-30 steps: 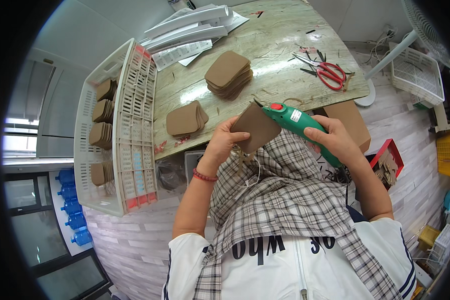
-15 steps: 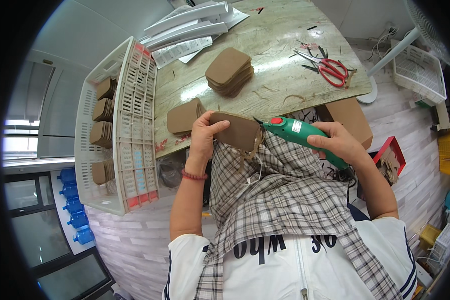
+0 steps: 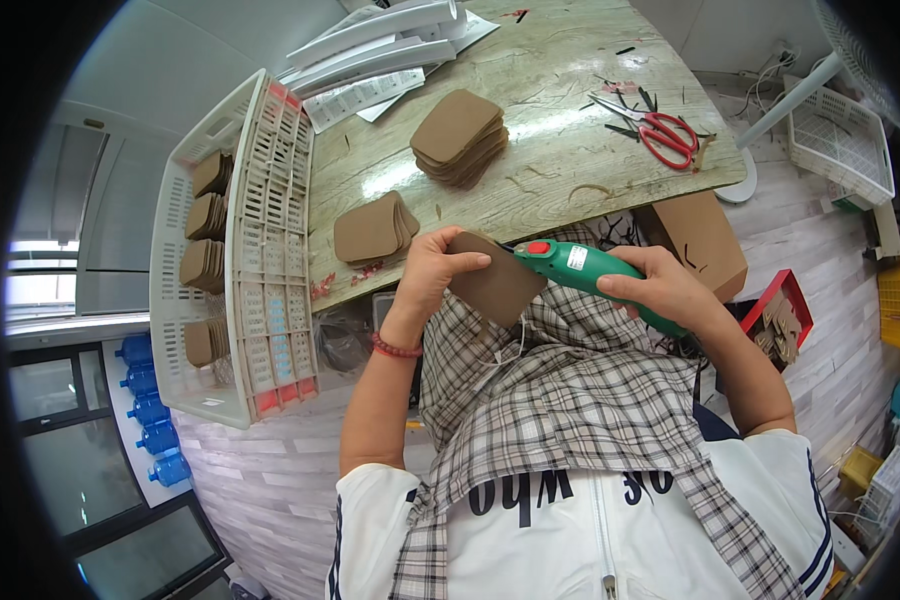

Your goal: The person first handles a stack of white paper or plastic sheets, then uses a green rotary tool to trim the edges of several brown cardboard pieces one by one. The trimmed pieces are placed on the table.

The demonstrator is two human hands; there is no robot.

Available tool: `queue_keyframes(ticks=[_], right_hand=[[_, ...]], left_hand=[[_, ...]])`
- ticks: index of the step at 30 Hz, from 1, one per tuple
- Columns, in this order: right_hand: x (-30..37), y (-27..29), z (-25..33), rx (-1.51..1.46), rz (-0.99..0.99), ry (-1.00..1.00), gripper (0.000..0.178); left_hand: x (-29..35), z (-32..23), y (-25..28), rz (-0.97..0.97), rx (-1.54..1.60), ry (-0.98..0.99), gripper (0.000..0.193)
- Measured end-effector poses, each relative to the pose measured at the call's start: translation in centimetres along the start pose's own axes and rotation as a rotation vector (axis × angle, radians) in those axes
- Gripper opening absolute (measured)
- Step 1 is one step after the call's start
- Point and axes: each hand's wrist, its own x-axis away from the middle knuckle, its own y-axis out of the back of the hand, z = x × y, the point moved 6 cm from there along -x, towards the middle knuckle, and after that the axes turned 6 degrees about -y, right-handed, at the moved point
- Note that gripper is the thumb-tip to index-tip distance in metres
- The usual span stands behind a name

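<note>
Brown panel (image 3: 498,282) in the pinch of left fingers (image 3: 467,262), green cutter (image 3: 597,267) in the wrap of right fingers (image 3: 622,287).

Pale wall (image 3: 692,38) behind the worktop (image 3: 555,95); bright window (image 3: 45,290) to the worktop's left; greyish plank floor (image 3: 832,235) to its right.

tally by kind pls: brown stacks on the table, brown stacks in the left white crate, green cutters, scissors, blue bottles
Brown stacks on the table: 2
Brown stacks visible in the left white crate: 4
Green cutter, in the right hand: 1
Scissors: 1
Blue bottles: 5
Total: 13
</note>
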Motion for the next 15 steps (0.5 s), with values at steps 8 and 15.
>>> queue_keyframes(ticks=[8,15], right_hand=[[-1.6,-1.1,1.0,0.014,0.035,0.026,0.038],[-3.4,-0.9,1.5,-0.087,-0.073,0.1,0.038]], left_hand=[[0.0,0.2,-0.9,0.117,-0.081,0.092,0.018],[0.6,-2.2,4.6,-0.131,-0.039,-0.113,0.025]])
